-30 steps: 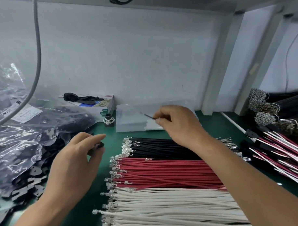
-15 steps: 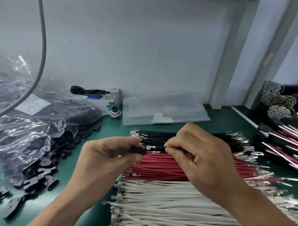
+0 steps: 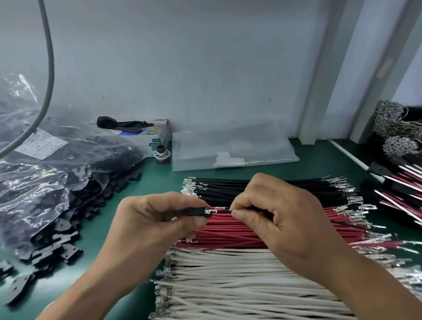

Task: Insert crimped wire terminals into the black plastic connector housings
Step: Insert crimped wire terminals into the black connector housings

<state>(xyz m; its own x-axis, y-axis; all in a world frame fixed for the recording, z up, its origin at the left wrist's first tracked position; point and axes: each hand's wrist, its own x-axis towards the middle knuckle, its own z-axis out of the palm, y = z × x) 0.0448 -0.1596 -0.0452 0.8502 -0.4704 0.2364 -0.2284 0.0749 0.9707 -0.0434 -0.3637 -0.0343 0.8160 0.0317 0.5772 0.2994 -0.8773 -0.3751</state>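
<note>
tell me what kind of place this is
Most likely a wire harness assembly bench in a small factory or workshop. Sorted rows of black wires, red wires and white wires with metal ends lie on a green mat, beside a plastic bag of black housings.

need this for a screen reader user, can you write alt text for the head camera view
Two hands meet over rows of wires on a green bench: the left hand holds a black connector housing while the right hand pinches a black wire, its metal terminal at the housing's opening. Black, red and white wires lie below; bagged black housings sit left.
</note>
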